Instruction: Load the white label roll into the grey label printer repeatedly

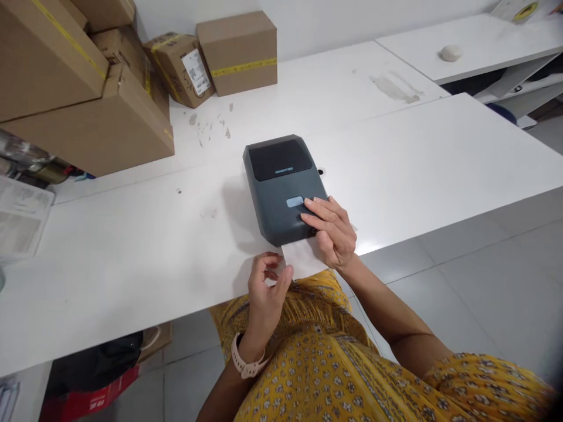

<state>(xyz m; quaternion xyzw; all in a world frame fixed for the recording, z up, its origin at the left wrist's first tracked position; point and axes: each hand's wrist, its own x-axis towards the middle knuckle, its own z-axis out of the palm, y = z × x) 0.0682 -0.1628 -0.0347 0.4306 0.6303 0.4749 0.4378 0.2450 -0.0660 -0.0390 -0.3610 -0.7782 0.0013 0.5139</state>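
A dark grey label printer (281, 193) with a black window and a light blue button lies on the white table (193, 234). From its near edge a white paper label (301, 259) sticks out. My right hand (332, 231) rests on the printer's near right corner, fingers spread over the top beside the button. Left of the label is my left hand (268, 284), fingers curled and thumb apart, with nothing held between them; the thumb tip is close to the label's left edge.
Cardboard boxes (240, 55) stand at the back, with larger ones stacked (109, 123) at the left. A clear plastic-wrapped stack (21, 217) lies at the far left. A white round object (451, 53) sits at the back right. The table's front edge runs by my body.
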